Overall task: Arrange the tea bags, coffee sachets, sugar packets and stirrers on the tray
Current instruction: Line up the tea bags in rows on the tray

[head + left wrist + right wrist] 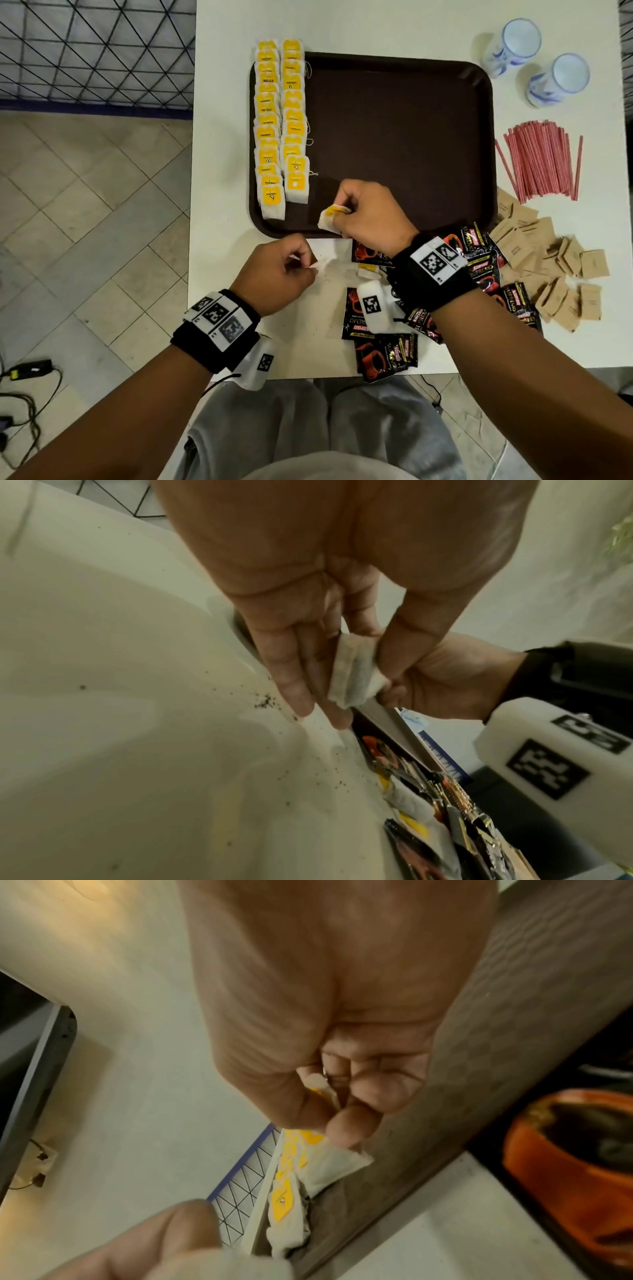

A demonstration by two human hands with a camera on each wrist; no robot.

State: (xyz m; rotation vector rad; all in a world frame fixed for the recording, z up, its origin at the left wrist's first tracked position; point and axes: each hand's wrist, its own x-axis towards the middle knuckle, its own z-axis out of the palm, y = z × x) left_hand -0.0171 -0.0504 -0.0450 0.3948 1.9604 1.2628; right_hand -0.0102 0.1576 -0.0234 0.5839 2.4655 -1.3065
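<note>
The brown tray (pixel 394 137) carries two columns of yellow-tagged tea bags (pixel 279 126) along its left side. My right hand (pixel 337 212) hovers over the tray's front edge and pinches a yellow-tagged tea bag (pixel 325 222), also visible in the right wrist view (pixel 337 1167). My left hand (pixel 305 265) is just in front of the tray, above the table. It pinches a white tea bag (pixel 356 674) between thumb and fingers. Black-and-red coffee sachets (pixel 376 356), brown sugar packets (pixel 561 281) and red stirrers (pixel 544 161) lie on the table to the right.
Two blue-and-white cups (pixel 520 44) (pixel 558 78) stand at the table's back right. A loose tea bag (pixel 368 270) lies by my right wrist. Dark specks (pixel 265 700) dot the white table (pixel 222 240) near my left fingers. Tiled floor lies left of the table's edge.
</note>
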